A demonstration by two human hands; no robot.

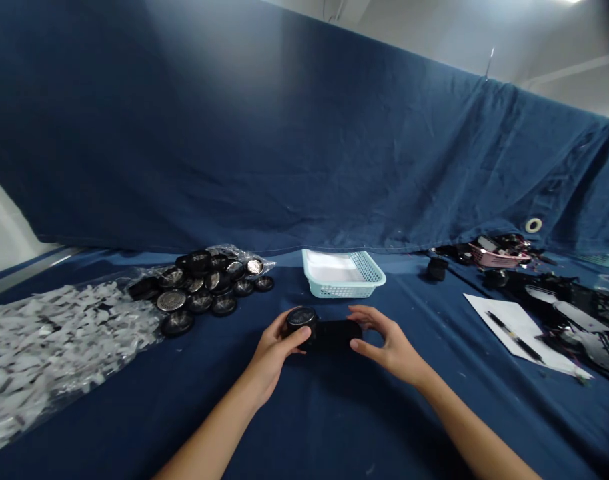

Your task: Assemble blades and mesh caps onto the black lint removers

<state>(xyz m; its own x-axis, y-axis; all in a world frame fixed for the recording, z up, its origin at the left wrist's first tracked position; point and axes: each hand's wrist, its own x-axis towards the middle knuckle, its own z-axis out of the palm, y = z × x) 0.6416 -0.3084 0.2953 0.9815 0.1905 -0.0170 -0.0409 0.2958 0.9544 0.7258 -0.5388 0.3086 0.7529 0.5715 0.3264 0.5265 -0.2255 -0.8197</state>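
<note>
A glossy-topped, round black piece [301, 319] sits in the left hand [284, 341] just above the near middle of the counter [314, 427], which is covered in dark blue cloth. The left grip pinches it between thumb and fingers. Directly at its 3 o'clock is a dull black oblong piece [335, 335]; whether the two are joined, I cannot tell. The right hand [379, 337] has its grip spread, thumb and fingers apart around the oblong's right end.

Taking directions from the round piece, a light turquoise plastic basket [344, 291] with white lining stands at 1 o'clock. At 10 o'clock, round black pieces with shiny faces [199, 301] lie heaped beside and partly on clear plastic. A large clear bag of small white pieces [69, 347] spreads at 9 o'clock. White paper [499, 320] bearing a black pen [514, 337] lies at 3 o'clock; a pink basket [499, 260] amid dark clutter is at 2 o'clock. A blue cloth curtain [294, 147] hangs at 12 o'clock.
</note>
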